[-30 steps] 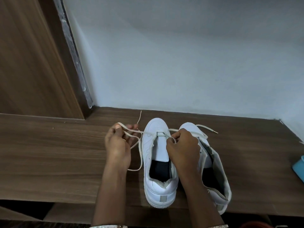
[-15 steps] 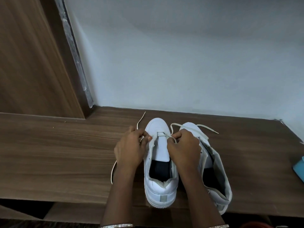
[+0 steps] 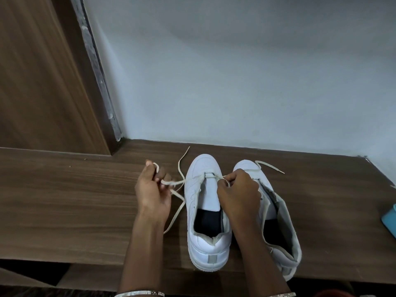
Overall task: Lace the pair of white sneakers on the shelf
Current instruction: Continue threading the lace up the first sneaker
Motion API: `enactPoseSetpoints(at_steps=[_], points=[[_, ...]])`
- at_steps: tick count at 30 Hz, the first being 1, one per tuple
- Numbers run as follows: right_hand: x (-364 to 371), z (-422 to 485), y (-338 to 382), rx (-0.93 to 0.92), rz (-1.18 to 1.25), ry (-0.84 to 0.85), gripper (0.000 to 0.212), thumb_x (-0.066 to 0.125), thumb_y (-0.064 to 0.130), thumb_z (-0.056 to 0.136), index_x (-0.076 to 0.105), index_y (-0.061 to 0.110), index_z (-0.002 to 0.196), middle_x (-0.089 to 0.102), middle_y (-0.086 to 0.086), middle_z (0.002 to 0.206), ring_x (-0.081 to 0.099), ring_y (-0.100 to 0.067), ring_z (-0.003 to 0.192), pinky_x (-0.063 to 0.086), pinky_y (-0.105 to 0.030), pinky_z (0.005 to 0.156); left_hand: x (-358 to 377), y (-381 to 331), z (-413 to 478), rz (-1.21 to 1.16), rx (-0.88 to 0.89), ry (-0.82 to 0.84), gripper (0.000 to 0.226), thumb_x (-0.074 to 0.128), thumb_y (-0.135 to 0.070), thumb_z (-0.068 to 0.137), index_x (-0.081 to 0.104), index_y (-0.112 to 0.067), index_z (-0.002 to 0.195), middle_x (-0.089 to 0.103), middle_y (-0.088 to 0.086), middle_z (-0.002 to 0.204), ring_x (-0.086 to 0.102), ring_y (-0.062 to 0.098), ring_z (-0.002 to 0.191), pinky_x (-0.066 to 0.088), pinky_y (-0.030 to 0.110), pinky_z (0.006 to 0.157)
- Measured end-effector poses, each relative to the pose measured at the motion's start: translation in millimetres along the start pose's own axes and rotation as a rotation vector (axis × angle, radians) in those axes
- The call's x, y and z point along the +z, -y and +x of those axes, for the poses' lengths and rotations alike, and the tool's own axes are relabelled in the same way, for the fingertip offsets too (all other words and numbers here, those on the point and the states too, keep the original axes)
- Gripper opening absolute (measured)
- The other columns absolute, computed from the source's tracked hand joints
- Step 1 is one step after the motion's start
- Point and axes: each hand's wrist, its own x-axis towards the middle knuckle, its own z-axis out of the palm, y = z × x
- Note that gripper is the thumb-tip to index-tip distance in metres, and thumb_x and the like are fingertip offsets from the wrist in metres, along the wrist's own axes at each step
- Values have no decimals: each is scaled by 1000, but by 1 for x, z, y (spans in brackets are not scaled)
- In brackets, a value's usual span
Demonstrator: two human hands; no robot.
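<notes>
Lacing at the first row of eyelets on the left-hand sneaker (image 3: 203,168), set toe-to-wall on the brown shelf (image 3: 64,200) just beside the second sneaker (image 3: 286,221). Pinching one run of the cream lace (image 3: 174,182) in the curled fingers of the left hand (image 3: 153,189), out to the side of the shoe. Gripping the other run at the top of the tongue with the clenched right hand (image 3: 240,190), partly over the neighbouring shoe. Probably early in the job, with only one bar threaded across and nothing visibly through the second sneaker's eyelets. To do the step well: draw both runs level before crossing, keep the flat lace untwisted, hold the tongue centred, feed each tip from underneath. Watch for the slack loop below the left hand, apt to snag or knot, and for the tip trailing toward the pale wall (image 3: 235,82). Also in view: a loose lace end (image 3: 270,166) draped past the second sneaker's toe, whether of the same lace hard to tell; a wooden panel (image 3: 42,82) at left; a blue object (image 3: 389,219) at the right edge, well apart.
</notes>
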Motion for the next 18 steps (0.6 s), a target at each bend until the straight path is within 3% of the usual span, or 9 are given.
enactPoseSetpoints(at_steps=[2,3,6,11,12,14,18], points=[[0,0,1,2,-4,0,6,57,19,86,62,21,87,65,8,84,55,-21,83,38,-31,75,0,6,-1,559,228,-47,20,54,-37,100,52,-25,84,47,-7,61,44,8,52,38,26,51],[0,0,2,5,-6,0,6,56,19,86,62,22,88,65,8,84,56,-21,83,38,-31,74,0,10,-2,820,326,13,15,60,-45,96,55,-31,95,56,-5,68,53,10,60,43,30,58],[-1,0,2,8,-7,2,6,57,19,87,62,21,89,64,9,84,52,-19,80,36,-30,72,1,23,-6,1520,437,168,33,60,-64,86,59,-37,105,65,-6,81,63,17,80,46,32,67],[-2,0,1,5,4,4,6,57,20,87,63,21,89,66,8,84,54,-18,80,35,-30,71,0,22,-4,1796,489,94,29,54,-50,96,66,-24,96,69,0,94,64,28,93,40,32,68],[-2,0,1,6,-1,3,6,57,19,87,63,21,89,66,8,84,53,-18,80,34,-30,71,-2,23,-2,1798,473,115,29,50,-47,99,63,-22,93,67,1,91,62,30,91,38,33,67],[-2,0,1,5,-4,-5,6,57,19,87,63,20,88,65,8,83,54,-19,80,34,-30,71,-2,24,-1,1549,398,156,31,44,-37,104,53,-20,79,59,-1,76,57,28,79,33,33,64],[-3,-1,0,2,13,-19,5,58,18,87,63,18,87,64,8,80,56,-19,79,35,-29,71,6,10,7,419,88,-79,34,43,-20,106,49,-17,73,42,-1,61,40,14,52,34,29,55]])
